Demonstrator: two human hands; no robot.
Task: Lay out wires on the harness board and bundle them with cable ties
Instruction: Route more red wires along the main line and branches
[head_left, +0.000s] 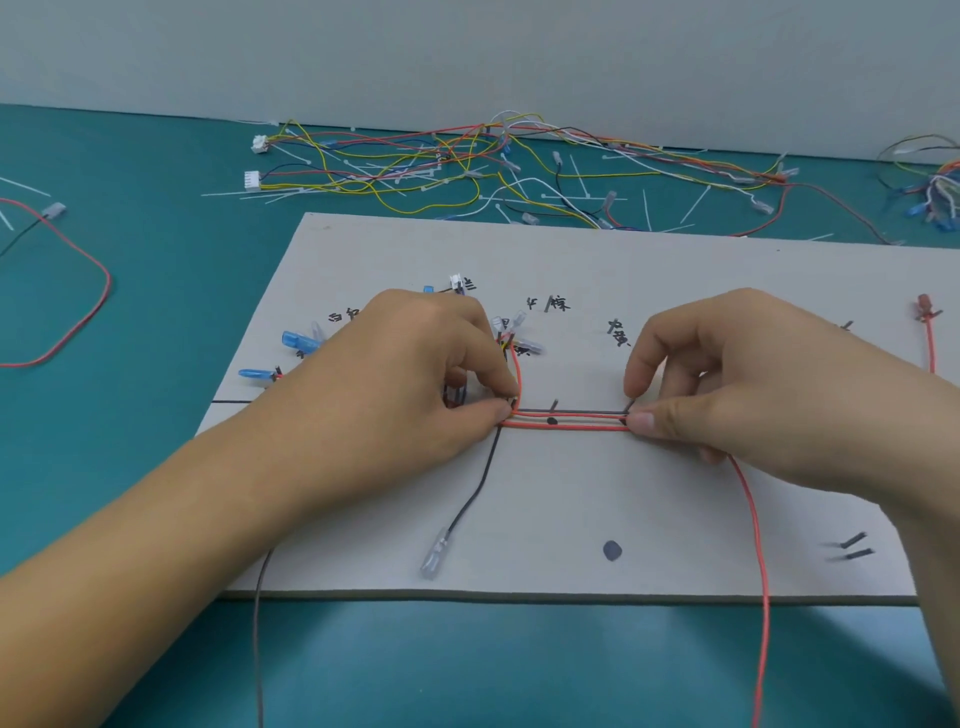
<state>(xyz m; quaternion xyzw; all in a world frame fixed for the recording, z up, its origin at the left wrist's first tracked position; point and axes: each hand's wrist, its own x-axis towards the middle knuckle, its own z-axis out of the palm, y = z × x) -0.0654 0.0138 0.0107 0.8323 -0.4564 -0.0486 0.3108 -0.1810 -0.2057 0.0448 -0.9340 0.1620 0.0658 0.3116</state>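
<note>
On the grey harness board, the left hand and right hand each pinch one end of the straight red-and-black wire run between them.

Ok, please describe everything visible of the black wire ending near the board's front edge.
The black wire is thin, with plastic-looking insulation. From under the fingertips of the left hand it curves toward the person, flat on the grey board, and ends in a clear sleeved terminal lying loose near the board's front edge.
</note>
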